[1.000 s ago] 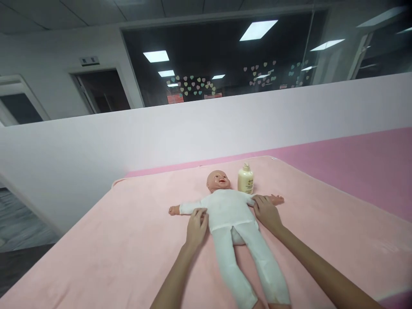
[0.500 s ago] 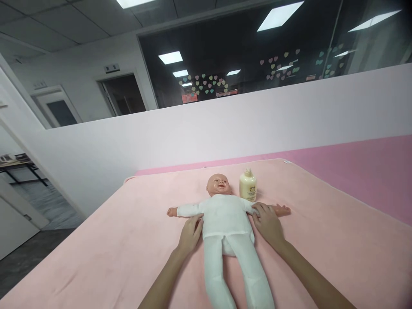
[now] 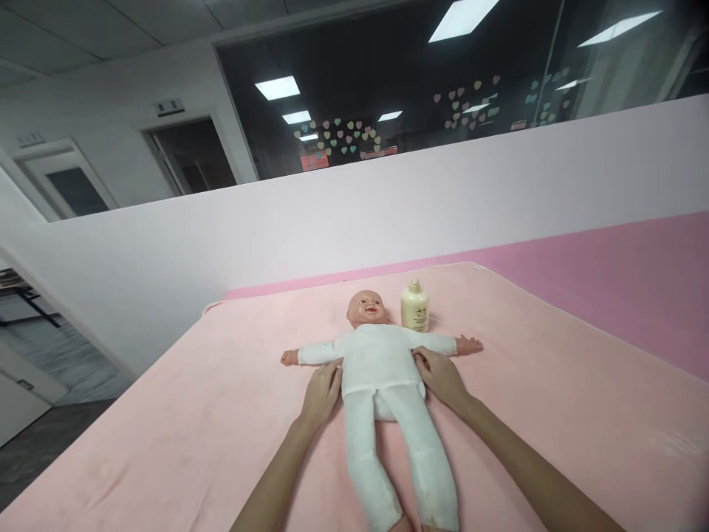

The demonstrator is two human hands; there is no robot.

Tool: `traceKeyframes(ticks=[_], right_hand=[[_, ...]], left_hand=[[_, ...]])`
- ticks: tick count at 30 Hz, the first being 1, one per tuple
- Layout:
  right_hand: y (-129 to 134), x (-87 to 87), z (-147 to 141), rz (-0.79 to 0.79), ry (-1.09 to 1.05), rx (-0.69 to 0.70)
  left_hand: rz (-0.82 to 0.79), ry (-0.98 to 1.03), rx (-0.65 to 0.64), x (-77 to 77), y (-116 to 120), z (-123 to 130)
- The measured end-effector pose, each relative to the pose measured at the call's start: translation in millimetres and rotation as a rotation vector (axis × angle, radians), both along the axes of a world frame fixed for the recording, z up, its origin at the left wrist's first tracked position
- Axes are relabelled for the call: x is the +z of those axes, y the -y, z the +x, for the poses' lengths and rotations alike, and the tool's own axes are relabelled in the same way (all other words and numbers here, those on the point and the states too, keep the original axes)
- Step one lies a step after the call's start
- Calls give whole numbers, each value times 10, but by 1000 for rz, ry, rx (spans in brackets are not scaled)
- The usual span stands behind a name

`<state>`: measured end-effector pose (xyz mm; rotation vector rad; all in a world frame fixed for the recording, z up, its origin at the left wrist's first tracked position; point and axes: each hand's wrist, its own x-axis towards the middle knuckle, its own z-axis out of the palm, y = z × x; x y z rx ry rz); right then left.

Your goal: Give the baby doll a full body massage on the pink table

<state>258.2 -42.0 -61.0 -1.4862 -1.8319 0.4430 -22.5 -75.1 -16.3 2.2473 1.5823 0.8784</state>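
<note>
A baby doll (image 3: 379,362) in a white cloth body lies on its back, arms spread to both sides and legs toward me. My left hand (image 3: 322,391) is at the doll's side just below its armpit, fingers bent against the white cloth. On the opposite side, my right hand (image 3: 440,375) has its fingers curled onto the cloth below the other armpit; the fingertips are partly hidden. Beside the doll's head stands a pale yellow pump bottle (image 3: 415,307), apart from both hands.
A pink blanket (image 3: 233,414) covers the surface under the doll. Behind it rises a white low wall (image 3: 332,222) with a pink band, topped by dark glass (image 3: 399,66) bearing heart stickers. Grey floor (image 3: 49,428) shows past the left edge.
My right hand has slid from the doll's upper arm in to its side, and its fingers have curled. My left hand stays at the doll's side. The view has shifted slightly.
</note>
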Motion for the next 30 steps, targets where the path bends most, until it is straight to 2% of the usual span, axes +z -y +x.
traceKeyframes(ticks=[8,18,25,30], right_hand=[[-2,-23,12,-17,-20,24],[2,-29,23,-13,-103,8],[-10,-32,26,15,-76,50],[23,-27,15,15,-102,17]], left_hand=[[33,-64,12,-6,10,1],[66,-147,142,-9,41,3],[57,-126,99,-10,46,3],[58,-99,131,-16,46,-5]])
